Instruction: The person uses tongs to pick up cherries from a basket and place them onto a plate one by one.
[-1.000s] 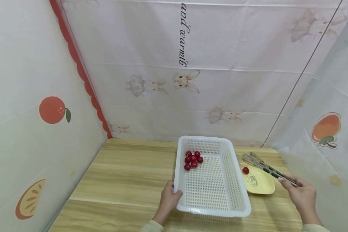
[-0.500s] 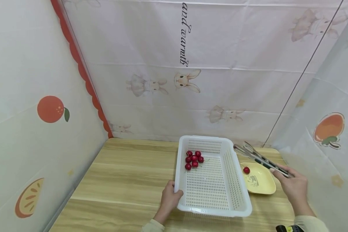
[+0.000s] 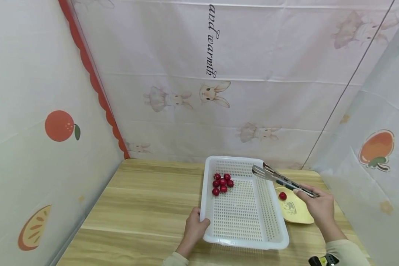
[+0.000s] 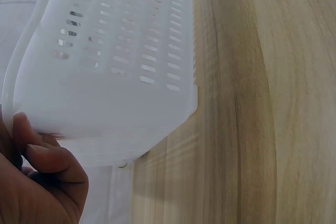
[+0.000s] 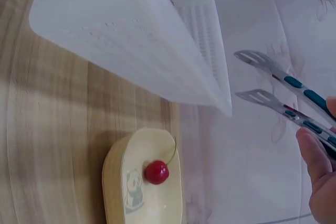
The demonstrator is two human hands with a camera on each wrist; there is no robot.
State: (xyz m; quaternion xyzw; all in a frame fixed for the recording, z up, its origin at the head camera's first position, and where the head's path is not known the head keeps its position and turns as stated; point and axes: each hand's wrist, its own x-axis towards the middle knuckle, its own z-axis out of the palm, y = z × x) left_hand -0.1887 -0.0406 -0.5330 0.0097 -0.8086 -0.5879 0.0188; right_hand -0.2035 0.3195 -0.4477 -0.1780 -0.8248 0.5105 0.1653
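Note:
My left hand (image 3: 195, 226) grips the near left corner of a white perforated plastic basket (image 3: 246, 242); in the left wrist view its fingers curl over the basket's rim (image 4: 11, 77). Several red cherries (image 3: 222, 181) lie bunched in the far left part of the basket. With my right hand (image 3: 319, 208) I hold metal tongs (image 3: 287, 182) with dark green grips, their tips over the basket's far right side. The tong tips stand apart with nothing between them. Below the tongs is a yellow dish (image 3: 299, 212) with a panda print, holding one cherry (image 5: 156, 172) with a stem.
The wood-grain table (image 3: 146, 207) stretches to the left of the basket. Printed fabric walls (image 3: 173, 122) enclose the table at the back and on both sides. The dish stands close against the basket's right side.
My right hand has moved left with the tongs, from above the dish to the basket's far right edge. The left hand, the basket and the cherries keep their places.

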